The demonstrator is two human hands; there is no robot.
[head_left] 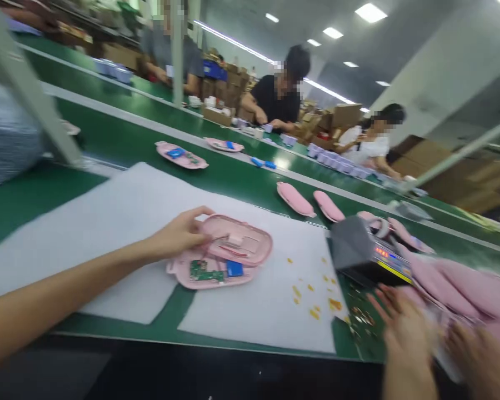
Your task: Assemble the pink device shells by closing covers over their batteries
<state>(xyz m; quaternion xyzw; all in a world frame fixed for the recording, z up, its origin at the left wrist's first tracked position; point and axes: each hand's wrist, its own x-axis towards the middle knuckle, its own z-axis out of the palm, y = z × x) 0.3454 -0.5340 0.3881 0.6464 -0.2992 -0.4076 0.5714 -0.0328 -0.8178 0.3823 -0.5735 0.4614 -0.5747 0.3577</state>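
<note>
My left hand (pixel 187 232) pinches the left end of a pink shell half (pixel 256 236), tilted over another pink half (pixel 204 282). The lower half holds a green circuit board (pixel 200 271) and a blue block (pixel 234 269), and rests on white foam sheets. Wires show near the fingers. My right hand (pixel 402 319), blurred, is at the lower right, its fingers apart, just in front of a grey device (pixel 360 253) with a red lit display. Nothing can be made out in it. Beside it are several pink padded pieces (pixel 450 286).
Another person's blurred hand (pixel 475 347) is at the right edge. Yellow scraps (pixel 314 312) lie on the foam sheet (pixel 266 311). More pink shells (pixel 181 155) and blue pieces (pixel 263 163) lie along the green bench. A metal post (pixel 37 89) stands at left. People work opposite.
</note>
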